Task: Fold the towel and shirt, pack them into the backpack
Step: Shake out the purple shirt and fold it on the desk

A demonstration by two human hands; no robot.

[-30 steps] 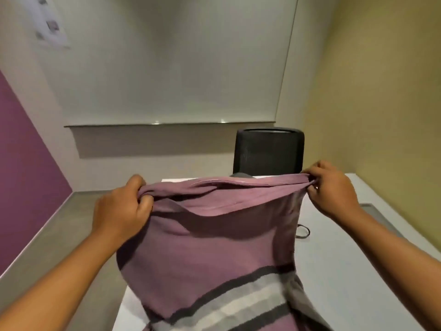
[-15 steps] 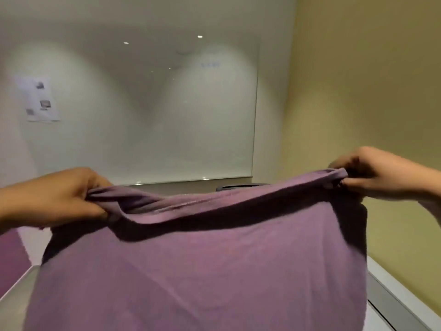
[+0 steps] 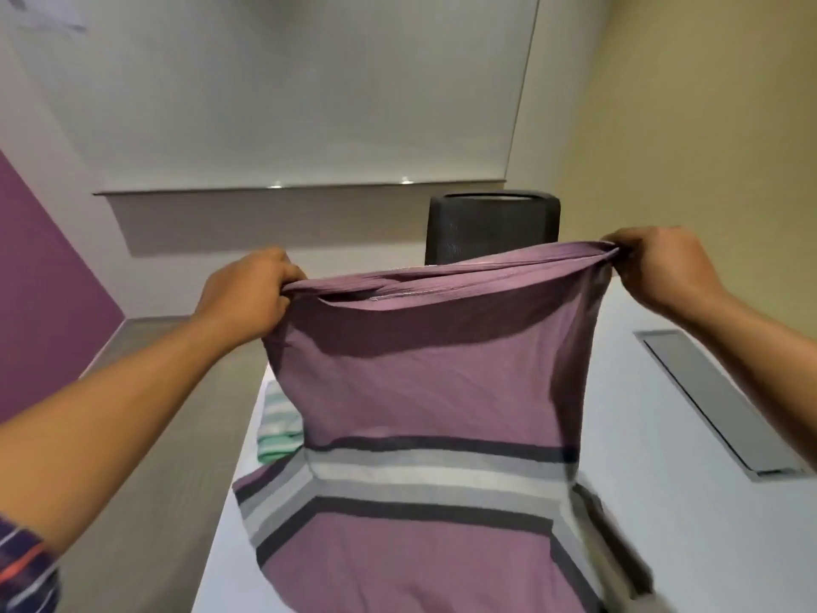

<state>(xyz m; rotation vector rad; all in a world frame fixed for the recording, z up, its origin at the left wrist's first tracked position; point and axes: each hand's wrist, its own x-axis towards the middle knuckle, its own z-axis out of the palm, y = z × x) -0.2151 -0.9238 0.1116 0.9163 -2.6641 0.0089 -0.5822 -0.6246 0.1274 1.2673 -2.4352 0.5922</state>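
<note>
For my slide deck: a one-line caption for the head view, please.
Both hands, left hand and right hand, hold a purple striped shirt up over the white table.

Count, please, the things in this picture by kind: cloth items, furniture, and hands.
Cloth items: 2 (purple striped shirt, green striped towel)
Furniture: 2 (white table, black chair)
Hands: 2 (left hand, right hand, both holding the shirt)
Total: 6

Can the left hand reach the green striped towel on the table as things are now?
Probably not right away. The left hand is shut on one top corner of the purple shirt, held up together with the right hand. The towel lies below it, partly hidden behind the shirt. Free of the shirt, it looks reachable.
</note>
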